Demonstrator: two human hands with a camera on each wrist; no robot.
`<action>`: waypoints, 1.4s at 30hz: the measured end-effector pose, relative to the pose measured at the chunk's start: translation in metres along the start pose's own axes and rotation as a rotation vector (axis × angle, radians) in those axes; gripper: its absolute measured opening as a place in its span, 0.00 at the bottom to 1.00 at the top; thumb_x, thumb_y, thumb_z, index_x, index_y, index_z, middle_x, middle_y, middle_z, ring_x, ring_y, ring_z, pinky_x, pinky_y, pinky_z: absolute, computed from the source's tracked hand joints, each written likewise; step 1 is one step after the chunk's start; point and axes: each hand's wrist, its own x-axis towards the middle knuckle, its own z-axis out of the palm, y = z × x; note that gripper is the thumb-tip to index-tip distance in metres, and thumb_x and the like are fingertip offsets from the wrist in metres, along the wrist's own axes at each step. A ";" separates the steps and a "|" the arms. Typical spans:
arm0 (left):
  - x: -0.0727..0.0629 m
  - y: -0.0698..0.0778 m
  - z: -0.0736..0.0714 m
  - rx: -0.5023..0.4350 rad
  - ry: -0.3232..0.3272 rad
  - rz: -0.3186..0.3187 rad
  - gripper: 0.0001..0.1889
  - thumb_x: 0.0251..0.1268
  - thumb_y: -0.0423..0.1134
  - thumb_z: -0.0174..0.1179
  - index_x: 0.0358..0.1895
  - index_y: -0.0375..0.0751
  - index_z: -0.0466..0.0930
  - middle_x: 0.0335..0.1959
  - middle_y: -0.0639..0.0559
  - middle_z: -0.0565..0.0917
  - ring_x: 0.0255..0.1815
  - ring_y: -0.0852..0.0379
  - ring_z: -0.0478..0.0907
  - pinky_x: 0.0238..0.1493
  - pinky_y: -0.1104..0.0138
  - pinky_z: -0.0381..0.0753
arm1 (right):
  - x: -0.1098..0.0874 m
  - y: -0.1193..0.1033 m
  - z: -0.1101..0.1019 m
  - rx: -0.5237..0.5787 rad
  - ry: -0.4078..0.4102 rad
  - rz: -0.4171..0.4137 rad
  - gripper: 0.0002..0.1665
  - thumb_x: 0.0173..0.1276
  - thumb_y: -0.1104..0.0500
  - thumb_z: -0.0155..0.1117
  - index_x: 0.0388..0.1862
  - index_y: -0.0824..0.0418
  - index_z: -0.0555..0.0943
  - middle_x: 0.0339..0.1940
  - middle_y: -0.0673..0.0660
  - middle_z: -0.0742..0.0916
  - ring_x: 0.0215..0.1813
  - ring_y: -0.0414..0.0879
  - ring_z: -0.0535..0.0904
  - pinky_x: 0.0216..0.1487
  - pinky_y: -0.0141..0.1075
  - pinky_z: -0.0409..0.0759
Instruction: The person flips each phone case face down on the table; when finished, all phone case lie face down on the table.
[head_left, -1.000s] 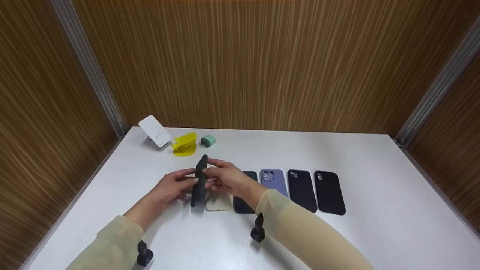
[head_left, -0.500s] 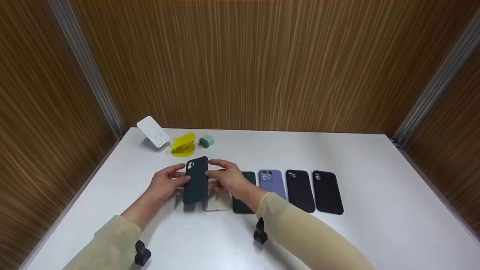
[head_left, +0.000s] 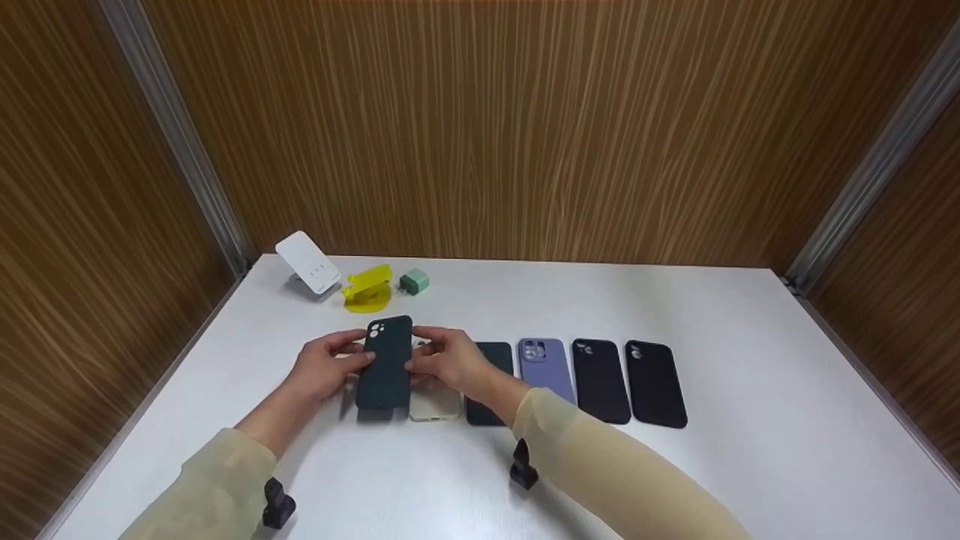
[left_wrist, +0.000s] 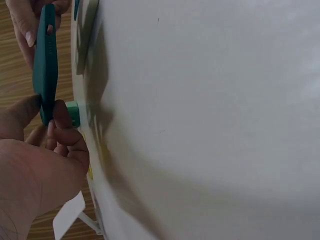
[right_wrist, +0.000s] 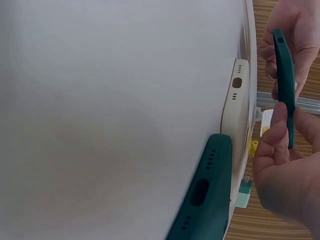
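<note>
A dark green phone case point(head_left: 387, 367) is held above the table between both hands, its back with the camera cutouts facing the head camera. My left hand point(head_left: 321, 367) pinches its left edge, thumb on the back. Along the opposite edge, my right hand point(head_left: 454, 364) pinches it between thumb and fingers. The left wrist view shows the held case point(left_wrist: 46, 65) nearly edge-on, its bottom port opening visible. Under my right hand lies a cream phone case point(head_left: 435, 406), partly covered. Beside it is another dark green phone case point(head_left: 484, 412), partly hidden by my right wrist.
Rightward in the row lie a purple phone case point(head_left: 546, 367) and two black phone cases, one inner point(head_left: 601, 382) and one outer point(head_left: 657, 386). At the back left stand a white phone stand point(head_left: 309, 262), a yellow stand point(head_left: 367, 289) and a green charger plug point(head_left: 414, 281).
The held case has turned from edge-on to showing its back with camera cutouts. Both hands have shifted slightly left with it. The other cases lie where they were.
</note>
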 end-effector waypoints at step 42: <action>-0.004 -0.023 0.001 -0.026 -0.003 0.010 0.33 0.72 0.33 0.68 0.78 0.40 0.71 0.65 0.38 0.79 0.60 0.46 0.77 0.53 0.66 0.78 | 0.009 0.008 0.013 -0.605 -0.045 -0.096 0.46 0.63 0.67 0.81 0.79 0.59 0.73 0.47 0.49 0.87 0.49 0.44 0.78 0.62 0.37 0.79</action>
